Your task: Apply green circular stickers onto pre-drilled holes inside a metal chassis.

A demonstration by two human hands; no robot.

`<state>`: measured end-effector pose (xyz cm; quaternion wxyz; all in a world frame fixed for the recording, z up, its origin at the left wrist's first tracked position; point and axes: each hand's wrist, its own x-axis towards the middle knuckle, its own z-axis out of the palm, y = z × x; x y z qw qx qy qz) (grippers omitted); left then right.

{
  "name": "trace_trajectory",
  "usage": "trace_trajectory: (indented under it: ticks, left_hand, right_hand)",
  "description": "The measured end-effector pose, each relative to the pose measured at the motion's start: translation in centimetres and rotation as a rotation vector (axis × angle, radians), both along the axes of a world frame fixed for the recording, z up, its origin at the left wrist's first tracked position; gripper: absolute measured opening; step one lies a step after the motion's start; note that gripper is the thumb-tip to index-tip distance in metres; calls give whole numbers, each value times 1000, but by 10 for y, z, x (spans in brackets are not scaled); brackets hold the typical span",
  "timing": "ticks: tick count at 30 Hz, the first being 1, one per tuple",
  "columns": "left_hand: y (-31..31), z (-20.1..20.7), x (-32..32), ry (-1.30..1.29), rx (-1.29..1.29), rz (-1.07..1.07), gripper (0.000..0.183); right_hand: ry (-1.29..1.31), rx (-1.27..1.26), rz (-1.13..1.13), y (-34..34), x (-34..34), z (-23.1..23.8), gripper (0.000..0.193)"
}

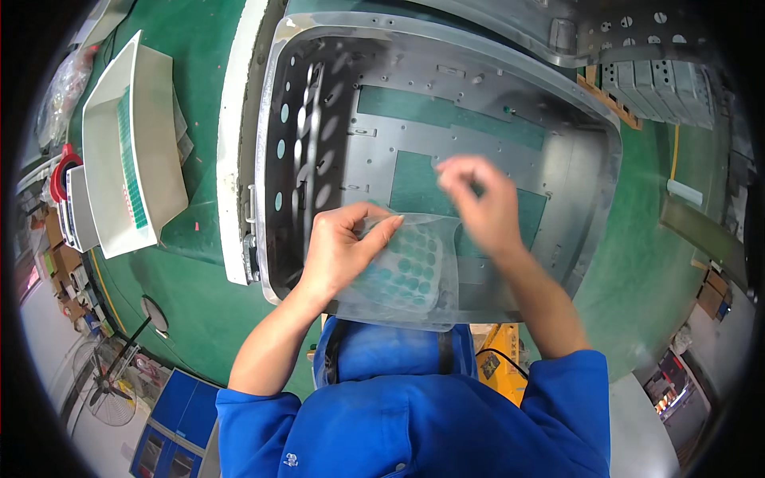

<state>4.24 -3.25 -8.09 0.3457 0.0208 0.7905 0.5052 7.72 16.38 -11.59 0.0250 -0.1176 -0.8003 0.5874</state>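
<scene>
In front of me lies a large open metal box (pixel 478 267) with rounded corners, many small holes in its base and several green rectangular areas. My left hand (pixel 341 245) pinches the top edge of a clear plastic bag (pixel 446 307) over the box's near side. Inside the bag is a sheet of round green stickers (pixel 410 267) in rows. To the right of the bag, my right hand (pixel 488 203) is raised above the box base. Its thumb and forefinger are pressed together, slightly blurred, and anything small between them is too unclear to name.
A cream plastic bin (pixel 159 159) holding a green strip stands to the left. Close by the box runs a white beam (pixel 239 143). Grey metal parts (pixel 657 88) sit at the far right. A floor fan (pixel 107 390) stands at lower left, near a blue cabinet (pixel 174 418).
</scene>
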Motion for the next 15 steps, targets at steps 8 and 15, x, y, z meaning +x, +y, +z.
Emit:
trace_trajectory:
  ticks: [8,15]
  left_hand:
    - [0,7,11,-35,62,-52,13]
    - [2,4,10,-30,89,-52,13]
  right_hand:
    - [-216,321,48,51,-37,-68,3]
    - [-275,406,25,48,-41,-72,2]
